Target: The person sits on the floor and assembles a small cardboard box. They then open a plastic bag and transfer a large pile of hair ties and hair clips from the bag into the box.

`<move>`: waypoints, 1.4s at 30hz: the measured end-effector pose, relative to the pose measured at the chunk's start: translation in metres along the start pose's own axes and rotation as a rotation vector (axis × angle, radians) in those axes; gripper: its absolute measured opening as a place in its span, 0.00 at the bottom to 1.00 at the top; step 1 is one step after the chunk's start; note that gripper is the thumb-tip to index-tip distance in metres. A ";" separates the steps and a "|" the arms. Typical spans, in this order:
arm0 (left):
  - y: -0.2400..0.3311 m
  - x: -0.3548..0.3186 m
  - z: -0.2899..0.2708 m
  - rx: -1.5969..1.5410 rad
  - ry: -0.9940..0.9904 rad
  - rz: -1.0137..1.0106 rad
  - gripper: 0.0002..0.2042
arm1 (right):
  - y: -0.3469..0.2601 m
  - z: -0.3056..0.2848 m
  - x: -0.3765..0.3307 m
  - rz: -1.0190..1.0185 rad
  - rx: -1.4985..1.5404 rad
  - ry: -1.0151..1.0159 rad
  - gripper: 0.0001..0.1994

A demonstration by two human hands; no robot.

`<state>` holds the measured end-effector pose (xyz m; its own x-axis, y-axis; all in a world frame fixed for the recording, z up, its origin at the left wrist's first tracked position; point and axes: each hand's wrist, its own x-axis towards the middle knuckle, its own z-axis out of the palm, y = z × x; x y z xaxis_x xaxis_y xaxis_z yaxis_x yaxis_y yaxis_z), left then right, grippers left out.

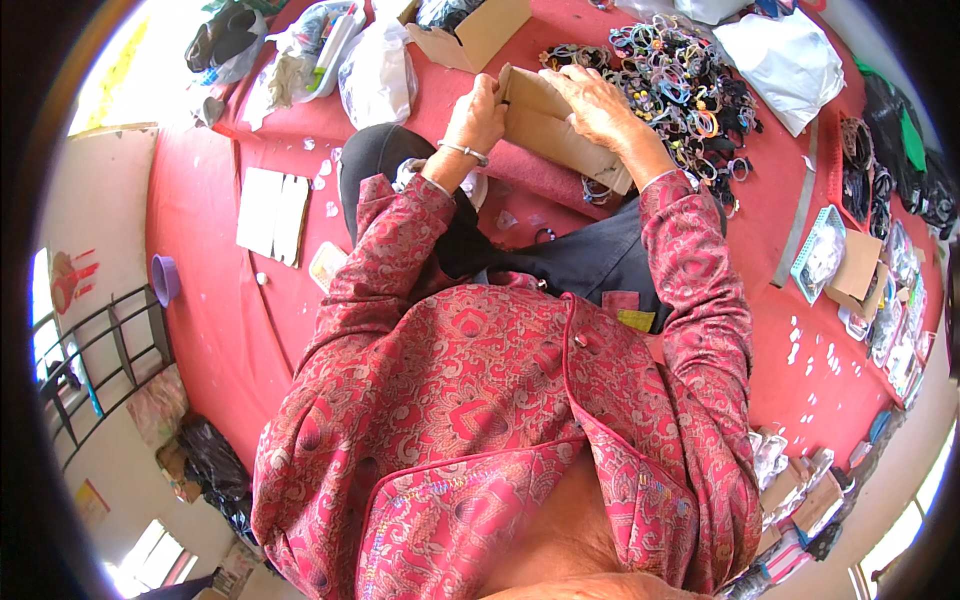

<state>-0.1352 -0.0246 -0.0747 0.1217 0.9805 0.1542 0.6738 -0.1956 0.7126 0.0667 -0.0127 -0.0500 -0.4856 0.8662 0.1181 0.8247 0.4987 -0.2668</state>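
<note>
A small brown cardboard box (560, 143) is tilted between my two hands above my lap. My left hand (477, 122) is closed on its left end, fingers curled and thumb up, with a bracelet on the wrist. Over its upper right edge reaches my right hand (598, 108), gripping the side, its thumb toward the inner part. Whatever lies deep in the box is hidden. Just beyond my right hand spreads a heap of colourful and black hair ties (690, 100). A few looped pieces (596, 190) lie under the box's lower edge.
Red cloth (205, 210) covers the floor. Around it are a clear plastic bag (378, 80), a larger open carton (470, 38), a white bag (782, 68), flat white cards (272, 215), a purple tub (165, 280) and a light-blue basket (820, 253). White scraps (795, 345) are scattered at right.
</note>
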 end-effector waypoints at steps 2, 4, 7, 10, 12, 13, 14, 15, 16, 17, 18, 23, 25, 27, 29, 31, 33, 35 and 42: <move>0.002 0.000 0.000 0.024 -0.011 -0.030 0.14 | -0.004 -0.004 0.000 0.015 -0.006 -0.012 0.31; 0.006 0.000 -0.001 0.052 -0.041 -0.078 0.14 | -0.008 -0.011 0.002 0.040 0.024 -0.055 0.31; 0.006 0.000 0.001 0.054 -0.049 -0.046 0.19 | -0.011 -0.019 0.003 0.036 0.042 -0.103 0.29; 0.012 -0.003 0.008 0.137 0.001 0.006 0.23 | -0.010 -0.014 0.003 0.020 0.038 -0.057 0.28; 0.020 -0.002 0.009 0.174 0.001 -0.074 0.25 | -0.010 -0.013 0.005 0.021 0.030 -0.069 0.29; 0.026 -0.002 0.009 0.192 0.002 -0.115 0.25 | -0.009 -0.013 0.006 0.019 0.025 -0.076 0.30; 0.031 -0.003 0.010 0.182 0.008 -0.159 0.25 | -0.009 -0.012 0.006 0.031 0.019 -0.073 0.31; 0.035 -0.004 0.011 0.173 0.014 -0.204 0.24 | -0.009 -0.012 0.005 0.042 0.013 -0.070 0.32; 0.038 -0.004 0.011 0.164 0.023 -0.247 0.24 | -0.009 -0.012 0.005 0.051 0.006 -0.064 0.33; 0.038 -0.003 0.012 0.158 0.025 -0.237 0.24 | -0.008 -0.011 0.006 0.038 0.003 -0.056 0.34; 0.035 -0.003 0.015 0.151 0.027 -0.226 0.23 | -0.008 -0.011 0.006 0.026 0.000 -0.049 0.36; 0.027 -0.003 0.021 0.167 0.050 -0.144 0.18 | -0.009 -0.010 0.006 -0.039 -0.068 -0.052 0.36; 0.026 -0.005 0.021 0.150 0.073 -0.091 0.17 | -0.016 -0.010 0.006 -0.067 -0.101 -0.008 0.34; 0.024 -0.005 0.021 0.136 0.088 -0.072 0.17 | -0.019 -0.008 0.007 -0.073 -0.137 -0.011 0.31; 0.024 -0.004 0.022 0.124 0.093 -0.088 0.17 | -0.020 -0.003 0.007 -0.058 -0.177 -0.062 0.28; 0.026 -0.001 0.021 0.150 0.075 -0.152 0.16 | -0.019 0.000 0.007 -0.079 -0.179 -0.083 0.23; 0.025 0.000 0.021 0.139 0.079 -0.192 0.16 | -0.024 -0.004 0.006 -0.076 -0.195 -0.095 0.21; 0.021 0.001 0.021 0.088 0.111 -0.205 0.17 | -0.024 -0.005 0.005 -0.090 -0.223 -0.092 0.19; 0.024 0.001 0.022 -0.002 0.202 -0.156 0.18 | -0.025 0.002 0.005 -0.147 -0.378 -0.016 0.15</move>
<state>-0.1030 -0.0280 -0.0730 -0.1315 0.9756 0.1757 0.6716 -0.0427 0.7397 0.0428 -0.0213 -0.0450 -0.6083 0.7856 0.1130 0.7932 0.5965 0.1227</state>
